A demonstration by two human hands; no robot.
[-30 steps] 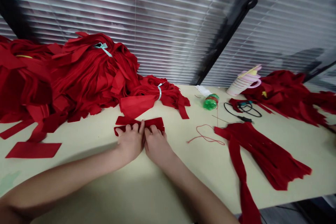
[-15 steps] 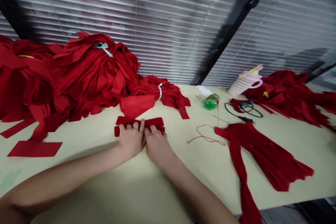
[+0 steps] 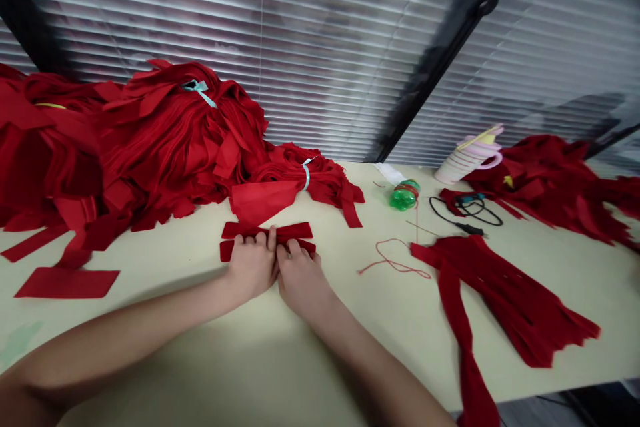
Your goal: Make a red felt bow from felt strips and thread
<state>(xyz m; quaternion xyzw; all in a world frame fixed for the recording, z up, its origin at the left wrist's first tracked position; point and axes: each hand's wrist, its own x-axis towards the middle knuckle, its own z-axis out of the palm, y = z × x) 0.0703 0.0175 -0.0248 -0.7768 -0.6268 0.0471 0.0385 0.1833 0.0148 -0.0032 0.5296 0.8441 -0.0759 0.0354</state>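
A small red felt piece (image 3: 295, 232) lies on the pale table (image 3: 210, 347), pinched into folds at its middle. My left hand (image 3: 253, 265) and my right hand (image 3: 300, 277) sit side by side on its near edge, thumbs touching. The fingers of both hands are curled and pressed onto the felt, gathering it at the centre. Both forearms reach in from the lower left and lower middle.
A big heap of red felt bundles (image 3: 150, 140) fills the back left, one bundle (image 3: 300, 180) tied with a pale band. A flat red rectangle (image 3: 67, 282) lies left. Red thread (image 3: 393, 261), a green bottle (image 3: 403, 195), scissors (image 3: 467, 210), tape rolls (image 3: 467, 157) and red strips (image 3: 505, 293) lie right.
Both hands have stayed on the felt piece, squeezing its middle a little tighter. The view has shifted slightly.
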